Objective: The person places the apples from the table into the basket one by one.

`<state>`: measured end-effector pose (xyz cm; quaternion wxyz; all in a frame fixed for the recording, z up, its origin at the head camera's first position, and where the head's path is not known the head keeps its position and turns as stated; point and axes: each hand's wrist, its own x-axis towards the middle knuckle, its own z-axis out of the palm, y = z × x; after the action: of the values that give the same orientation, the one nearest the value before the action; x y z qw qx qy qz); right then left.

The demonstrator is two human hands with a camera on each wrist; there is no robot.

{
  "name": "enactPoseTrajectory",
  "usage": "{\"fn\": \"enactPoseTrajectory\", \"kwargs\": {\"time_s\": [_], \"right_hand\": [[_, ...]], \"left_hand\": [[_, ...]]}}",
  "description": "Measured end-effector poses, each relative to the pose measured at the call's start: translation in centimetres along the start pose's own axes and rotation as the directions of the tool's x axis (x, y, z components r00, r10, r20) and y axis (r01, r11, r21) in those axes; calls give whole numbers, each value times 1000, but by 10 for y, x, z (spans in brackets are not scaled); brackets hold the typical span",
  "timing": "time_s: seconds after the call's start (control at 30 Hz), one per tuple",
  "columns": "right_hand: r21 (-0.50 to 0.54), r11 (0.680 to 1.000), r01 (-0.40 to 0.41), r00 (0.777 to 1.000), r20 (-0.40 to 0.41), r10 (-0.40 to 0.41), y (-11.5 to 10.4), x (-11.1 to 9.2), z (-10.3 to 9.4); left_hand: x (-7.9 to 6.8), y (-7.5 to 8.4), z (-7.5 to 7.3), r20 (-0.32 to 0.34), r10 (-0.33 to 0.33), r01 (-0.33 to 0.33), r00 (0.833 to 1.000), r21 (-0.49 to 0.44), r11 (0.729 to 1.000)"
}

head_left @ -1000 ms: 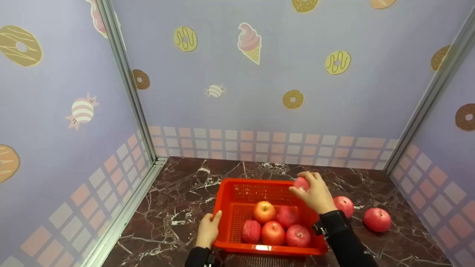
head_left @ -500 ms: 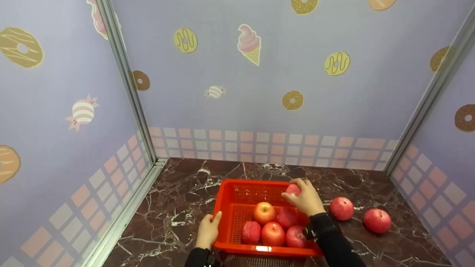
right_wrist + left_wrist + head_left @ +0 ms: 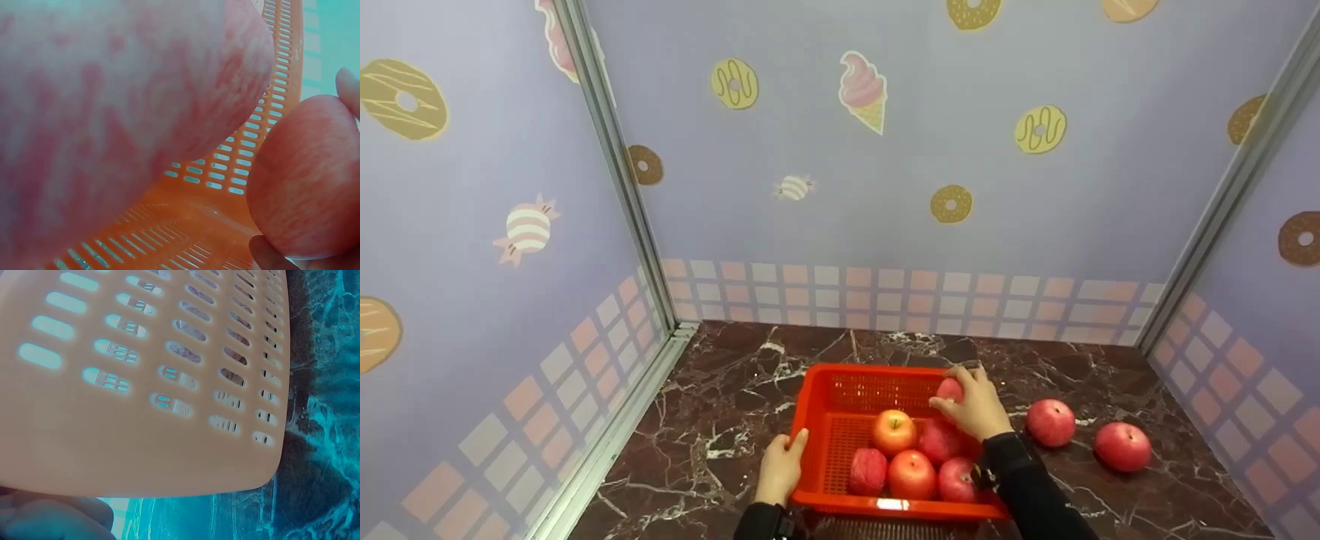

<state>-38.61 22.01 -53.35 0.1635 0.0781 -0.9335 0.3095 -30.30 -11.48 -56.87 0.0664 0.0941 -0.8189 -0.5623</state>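
Note:
A red plastic basket point(image 3: 840, 367) with slotted walls holds several red apples and one yellow-orange apple point(image 3: 894, 432). At its left side, my left hand point(image 3: 780, 469) grips the basket, thumb against the wall; in the left wrist view, fingers point(image 3: 56, 520) show by the slotted wall's edge point(image 3: 140, 489). Over the basket's back right corner, my right hand point(image 3: 979, 405) pinches a red apple point(image 3: 950, 389) between thumb and fingers. The right wrist view shows this held apple point(image 3: 306, 177) inside the basket wall, with a large apple point(image 3: 112, 112) close to the camera.
Two red apples point(image 3: 1051, 422) lie on the dark marbled table point(image 3: 735, 390), right of the basket. Patterned lilac panels point(image 3: 885, 225) with metal corner posts point(image 3: 630, 180) stand around the table at the back and sides.
My right hand has carried the apple left and slightly down, from the basket's right rim to inside its back right corner. The left hand stays at the basket's side.

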Motion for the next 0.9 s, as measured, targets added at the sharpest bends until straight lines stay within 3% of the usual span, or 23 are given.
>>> {"fn": "enactPoseTrajectory", "kwargs": {"time_s": [0.4,0.63,0.9], "right_hand": [[21,1000,0,997,84,-1,3,-2,3],[-38,998,45,995,88,-41,6,-2,3],[-82,996,20,998,67,-14,11,-5,3]], "left_hand": [[-2,2,1,-16,23,-23,1000,4,1000],[-2,-1,1,-9,18,-18,1000,-9,1000],[-1,0,0,-2,15,-15,1000,6,1000]]}}
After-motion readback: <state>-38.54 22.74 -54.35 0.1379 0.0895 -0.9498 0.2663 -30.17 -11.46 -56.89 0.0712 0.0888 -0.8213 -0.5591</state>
